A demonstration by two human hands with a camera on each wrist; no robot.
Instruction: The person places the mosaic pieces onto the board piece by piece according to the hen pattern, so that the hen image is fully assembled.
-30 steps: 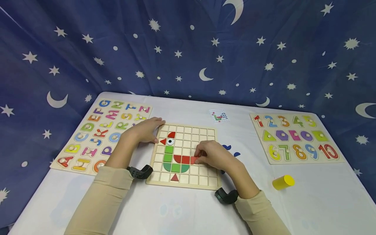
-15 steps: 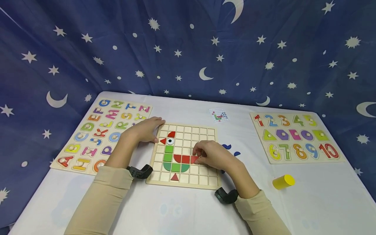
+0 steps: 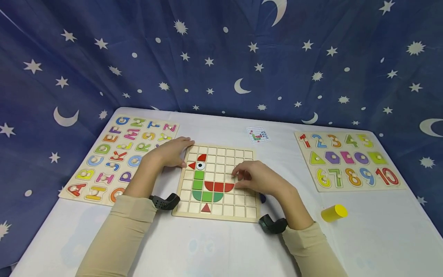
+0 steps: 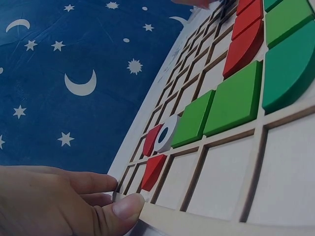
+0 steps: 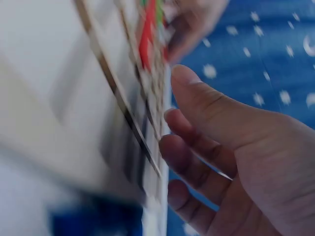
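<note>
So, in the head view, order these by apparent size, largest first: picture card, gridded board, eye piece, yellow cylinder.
1. Gridded board
2. Yellow cylinder and picture card: too alike to rank
3. Eye piece

1. The left hand (image 3: 169, 152), its forearm and left sleeve (image 3: 114, 238) hide letters along the right edge and near right corner of the alphabet puzzle board (image 3: 113, 145).
2. The right hand (image 3: 257, 177) covers part of the right edge of the grid board (image 3: 220, 158); whether it touches the red quarter-round (image 3: 228, 187) is unclear.
3. Beyond that edge, a dark-blue piece (image 3: 262, 198) is partly hidden.
4. Details on the picture card (image 3: 258, 135) are too small to tell.
5. The head view's bottom cuts off both sleeves.
6. The right wrist view blurs the grid board.
</note>
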